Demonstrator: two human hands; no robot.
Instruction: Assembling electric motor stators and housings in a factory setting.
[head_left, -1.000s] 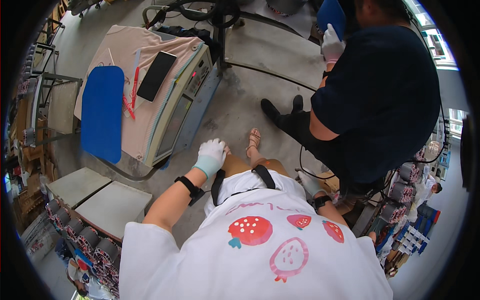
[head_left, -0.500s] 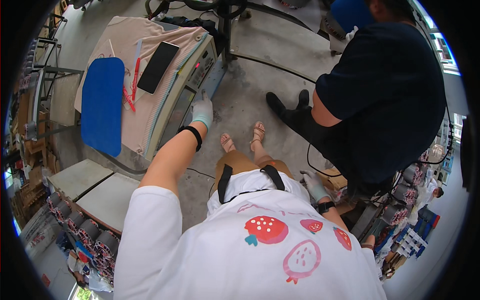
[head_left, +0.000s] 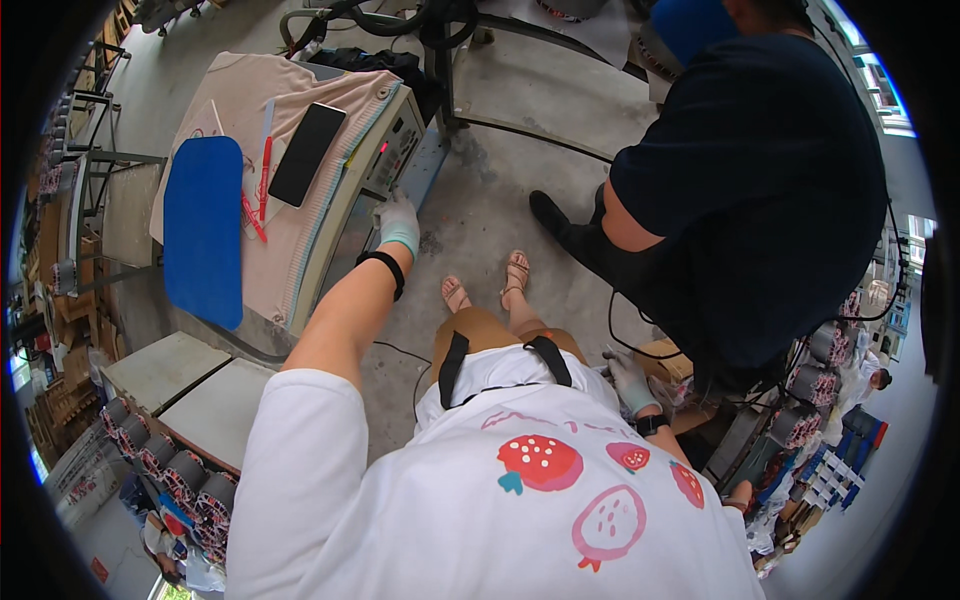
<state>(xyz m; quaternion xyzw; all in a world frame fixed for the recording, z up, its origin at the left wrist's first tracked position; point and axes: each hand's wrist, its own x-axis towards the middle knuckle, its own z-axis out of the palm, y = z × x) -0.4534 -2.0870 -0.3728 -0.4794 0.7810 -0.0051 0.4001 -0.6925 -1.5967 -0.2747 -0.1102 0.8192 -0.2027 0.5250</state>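
Note:
My left hand [head_left: 397, 221], in a pale glove with a black band on the wrist, is at the front of a beige machine [head_left: 365, 212], just below its control panel [head_left: 397, 150]. Its fingers are partly stretched and slightly bent against the front edge, with nothing visible in them. A red display glows on the panel. Low at my right side hangs my right hand [head_left: 630, 382], also gloved, above a dark wristwatch [head_left: 653, 420]. Its fingers are loosely extended, and I see no object in them.
A cloth [head_left: 262, 85] covers the machine's top, bearing a black phone [head_left: 308, 155], a red pen [head_left: 265, 180] and a blue board [head_left: 203, 230]. A person in dark clothes [head_left: 760, 190] works close on the right. Cylindrical parts [head_left: 185, 470] stand at lower left; cables cross the floor.
My left hand has shifted slightly left and down from the panel's lower part, its fingers now more bent. The view has tilted a little; my right hand stays at my side.

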